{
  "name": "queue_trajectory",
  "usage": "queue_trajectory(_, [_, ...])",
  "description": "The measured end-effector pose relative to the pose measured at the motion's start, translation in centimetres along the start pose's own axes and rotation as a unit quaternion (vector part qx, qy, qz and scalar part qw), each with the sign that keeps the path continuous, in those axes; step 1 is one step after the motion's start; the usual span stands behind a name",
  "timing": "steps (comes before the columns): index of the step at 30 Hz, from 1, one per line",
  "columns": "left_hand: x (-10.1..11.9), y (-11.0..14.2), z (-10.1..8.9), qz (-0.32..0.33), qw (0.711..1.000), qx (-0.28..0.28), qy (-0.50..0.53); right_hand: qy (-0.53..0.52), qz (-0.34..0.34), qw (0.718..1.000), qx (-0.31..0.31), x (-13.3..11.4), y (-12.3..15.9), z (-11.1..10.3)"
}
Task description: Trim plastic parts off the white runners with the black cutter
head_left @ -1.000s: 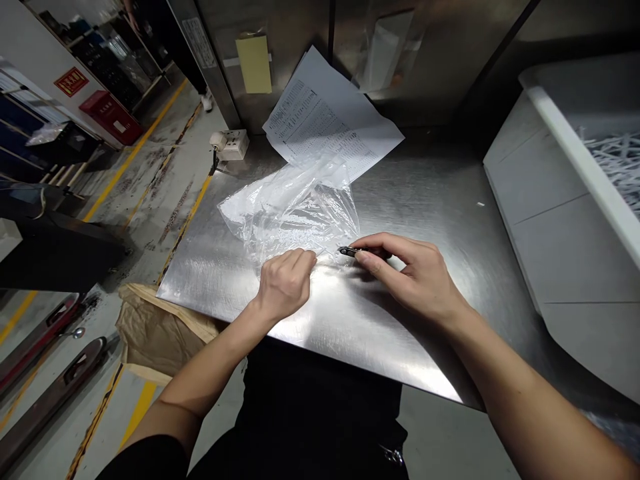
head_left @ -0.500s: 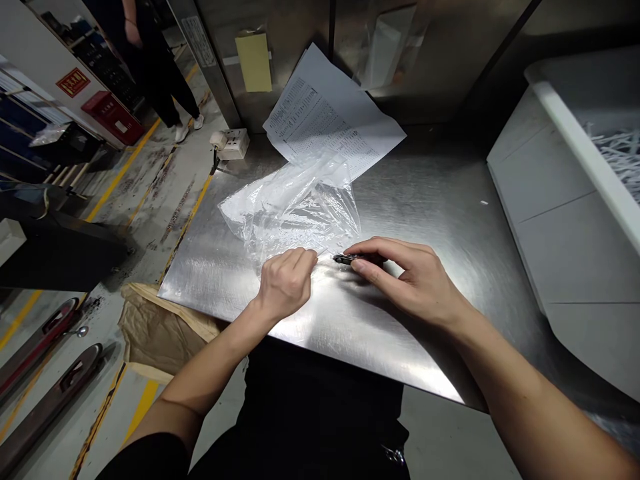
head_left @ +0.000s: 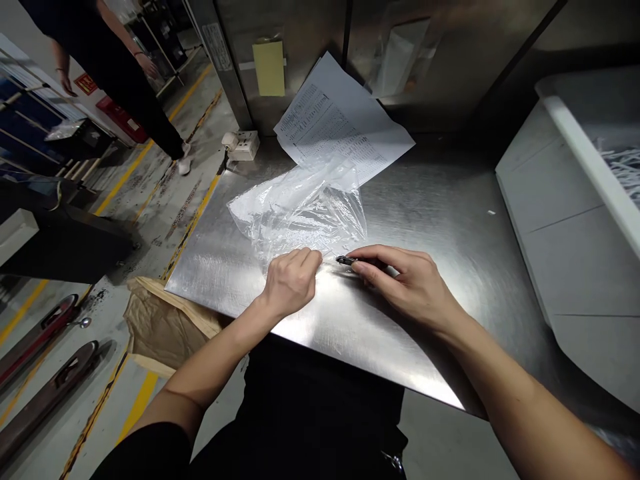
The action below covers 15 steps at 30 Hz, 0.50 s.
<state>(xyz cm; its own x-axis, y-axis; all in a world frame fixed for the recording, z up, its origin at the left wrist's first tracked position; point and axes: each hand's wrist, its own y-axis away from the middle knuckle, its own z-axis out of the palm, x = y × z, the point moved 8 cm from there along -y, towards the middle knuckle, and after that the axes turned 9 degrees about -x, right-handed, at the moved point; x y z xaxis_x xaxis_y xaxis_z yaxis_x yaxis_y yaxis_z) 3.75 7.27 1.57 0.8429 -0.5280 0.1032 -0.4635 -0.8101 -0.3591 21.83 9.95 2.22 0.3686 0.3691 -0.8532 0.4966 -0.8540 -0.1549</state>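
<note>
Closer now, the person beyond glossy, crinkled clear plastic

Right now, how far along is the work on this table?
Likely done: the clear plastic is laid out on the metal table. In hand: the right hand holds a small dark tool close to the closed left hand; whether the left pinches anything is unclear. Possibly left: the white pieces in the big bin, though I can't tell how many need work.
</note>
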Motion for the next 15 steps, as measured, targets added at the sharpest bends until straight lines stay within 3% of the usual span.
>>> queue_trajectory(7, [-0.7, 0.0, 0.5, -0.043, 0.998, -0.036, 0.034, -0.097, 0.087, 0.991, -0.001, 1.7, 0.0, 1.1])
queue_trajectory(11, [-1.0, 0.1, 0.6, -0.059, 0.996, -0.041, 0.062, -0.145, 0.098, 0.985, 0.002, 1.9, -0.1, 1.3])
queue_trajectory(15, [-0.8, -0.2, 0.0, -0.051, 0.993, -0.016, 0.106, -0.154, 0.093, 0.982, 0.050, 2.3, -0.2, 0.2])
